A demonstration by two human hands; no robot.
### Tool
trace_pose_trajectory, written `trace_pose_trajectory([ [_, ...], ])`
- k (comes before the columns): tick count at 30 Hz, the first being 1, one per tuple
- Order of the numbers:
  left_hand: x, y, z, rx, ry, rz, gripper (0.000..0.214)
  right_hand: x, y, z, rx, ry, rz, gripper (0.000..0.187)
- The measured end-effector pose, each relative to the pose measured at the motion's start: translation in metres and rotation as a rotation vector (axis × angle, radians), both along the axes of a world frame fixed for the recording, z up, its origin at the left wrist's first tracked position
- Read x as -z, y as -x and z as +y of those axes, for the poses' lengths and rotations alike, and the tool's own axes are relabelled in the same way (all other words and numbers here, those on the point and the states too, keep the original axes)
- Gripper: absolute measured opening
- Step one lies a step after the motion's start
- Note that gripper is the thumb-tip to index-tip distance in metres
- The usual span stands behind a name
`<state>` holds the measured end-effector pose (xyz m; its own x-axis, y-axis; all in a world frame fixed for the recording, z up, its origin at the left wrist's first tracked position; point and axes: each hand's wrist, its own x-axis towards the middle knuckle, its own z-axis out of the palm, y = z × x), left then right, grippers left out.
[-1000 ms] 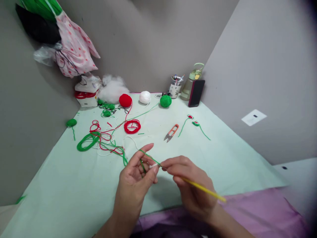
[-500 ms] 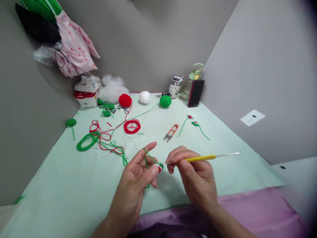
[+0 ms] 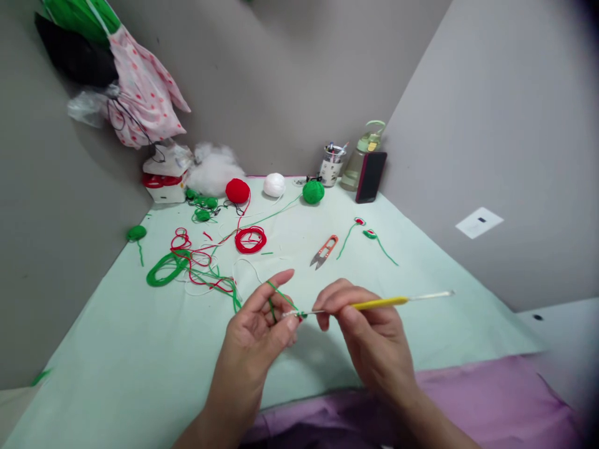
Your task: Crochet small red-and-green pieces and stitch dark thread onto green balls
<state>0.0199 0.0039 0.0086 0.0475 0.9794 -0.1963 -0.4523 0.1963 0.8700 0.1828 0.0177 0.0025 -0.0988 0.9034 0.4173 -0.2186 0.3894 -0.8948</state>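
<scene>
My left hand [image 3: 260,329] pinches a tiny crochet piece [image 3: 299,315] of red, white and green between thumb and fingers, with a green yarn strand [image 3: 279,293] running over its raised index finger. My right hand [image 3: 367,330] grips a yellow-handled crochet hook [image 3: 380,304], its metal tip pushed into the small piece. Both hands hover just above the pale green table cover [image 3: 116,349] near its front edge.
Orange thread snips [image 3: 324,250] lie beyond the hands. Tangled green and red yarn [image 3: 194,265] spreads at the left. Red [image 3: 238,190], white [image 3: 274,184] and green [image 3: 313,191] yarn balls, a pen cup [image 3: 331,164], a bottle [image 3: 358,161] and a phone [image 3: 370,177] stand at the back.
My right hand turned the hook from pointing down-right to lying level, handle end out to the right. The hook tip has pushed back into the small piece and the hands stayed together.
</scene>
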Motion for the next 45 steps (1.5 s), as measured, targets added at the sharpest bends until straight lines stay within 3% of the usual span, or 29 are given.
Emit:
trace_pose_trajectory([
  [5,0.007,-0.006,0.001,0.014,-0.009,0.001,0.047,0.001,0.006,-0.003,0.107,-0.118,-0.19,0.019],
  [8,0.008,-0.008,0.002,0.021,0.029,-0.1,0.057,0.003,0.005,-0.01,0.218,-0.281,-0.417,0.029],
  [11,0.005,-0.006,0.004,0.115,0.128,-0.233,0.055,0.004,-0.001,-0.012,0.243,-0.382,-0.514,0.04],
  [14,0.001,-0.002,0.005,0.146,0.162,-0.307,0.04,0.001,-0.004,-0.006,0.216,-0.254,-0.332,0.027],
  [17,-0.002,-0.001,0.004,0.091,0.103,-0.241,0.041,-0.001,-0.001,0.001,0.097,-0.072,-0.116,0.017],
  [21,0.0,-0.005,-0.001,0.041,0.06,-0.1,0.043,0.001,0.005,0.004,0.026,0.002,-0.071,0.013],
  [28,0.001,-0.005,-0.002,0.085,0.048,-0.122,0.038,0.002,0.002,0.007,-0.068,0.198,0.148,0.017],
  [33,-0.001,-0.004,-0.001,0.064,0.047,-0.081,0.037,-0.001,-0.003,0.004,-0.084,0.169,0.088,0.02],
  [37,0.001,-0.004,-0.003,0.015,0.033,-0.005,0.037,-0.002,-0.007,-0.005,0.0,-0.006,-0.126,0.021],
  [42,0.008,-0.009,-0.004,-0.094,-0.041,0.092,0.04,-0.002,-0.006,-0.008,0.13,-0.478,-0.552,0.022],
  [45,0.009,-0.011,-0.003,-0.073,-0.008,-0.006,0.053,0.004,-0.004,-0.006,0.231,-0.731,-0.746,0.024],
])
